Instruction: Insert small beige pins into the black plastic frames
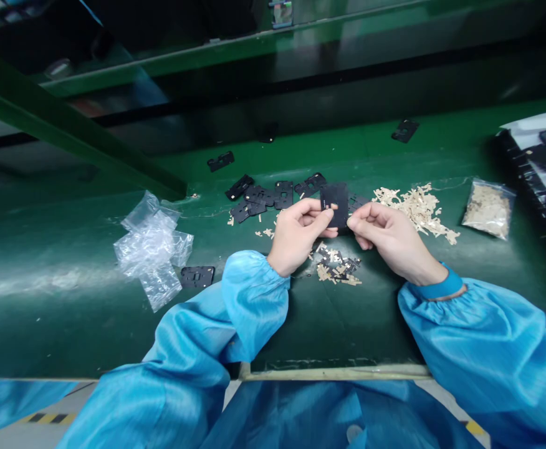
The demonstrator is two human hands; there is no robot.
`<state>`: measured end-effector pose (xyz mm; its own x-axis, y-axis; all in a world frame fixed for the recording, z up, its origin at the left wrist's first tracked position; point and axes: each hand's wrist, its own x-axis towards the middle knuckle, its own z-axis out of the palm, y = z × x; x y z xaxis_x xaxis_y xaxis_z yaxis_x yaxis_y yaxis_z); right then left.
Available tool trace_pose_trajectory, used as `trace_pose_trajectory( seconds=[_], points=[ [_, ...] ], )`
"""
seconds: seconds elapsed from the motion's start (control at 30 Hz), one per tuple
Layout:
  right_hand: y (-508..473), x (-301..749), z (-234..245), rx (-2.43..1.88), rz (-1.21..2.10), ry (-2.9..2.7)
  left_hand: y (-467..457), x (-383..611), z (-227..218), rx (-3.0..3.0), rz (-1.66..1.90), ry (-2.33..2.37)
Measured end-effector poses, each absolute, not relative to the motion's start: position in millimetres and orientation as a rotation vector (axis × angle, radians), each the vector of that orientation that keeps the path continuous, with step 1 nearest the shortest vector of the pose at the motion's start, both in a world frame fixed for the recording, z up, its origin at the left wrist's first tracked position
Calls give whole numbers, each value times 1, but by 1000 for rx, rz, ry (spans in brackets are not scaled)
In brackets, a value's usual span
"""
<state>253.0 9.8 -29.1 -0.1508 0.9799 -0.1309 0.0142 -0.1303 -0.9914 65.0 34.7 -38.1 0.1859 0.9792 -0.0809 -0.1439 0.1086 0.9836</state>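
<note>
My left hand [301, 234] is closed on a thin black plastic plate [340, 198], which it holds up by the lower left side. The plate has small pale bits near the thumb. At the plate's lower right edge, my right hand [387, 240] is closed in a pinch; what its fingertips hold is too small to make out. Under the hands lies a small heap of beige and black scraps [337, 265]. More black plates with cut-outs [258, 196] are grouped behind my left hand. A pile of beige die-cut pieces [417, 207] lies beyond my right hand.
Clear plastic bags [151, 252] are heaped on the left, next to a single black plate [198, 276]. A zip bag of beige pieces [488, 209] lies at right, near a black tray [528, 171] lined with white. A green post [90, 137] slants across the left.
</note>
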Motion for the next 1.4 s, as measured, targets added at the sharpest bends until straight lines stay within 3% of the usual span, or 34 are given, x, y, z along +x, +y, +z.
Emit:
trace_pose_trajectory(
  seconds=[0.23,1.4],
  points=[
    [5,252,-24,-937,1638,-1003,35,62,-29,980,1039,940],
    [-3,243,-25,-746,1850,-952,26,68,-19,866,956,877]
  ],
)
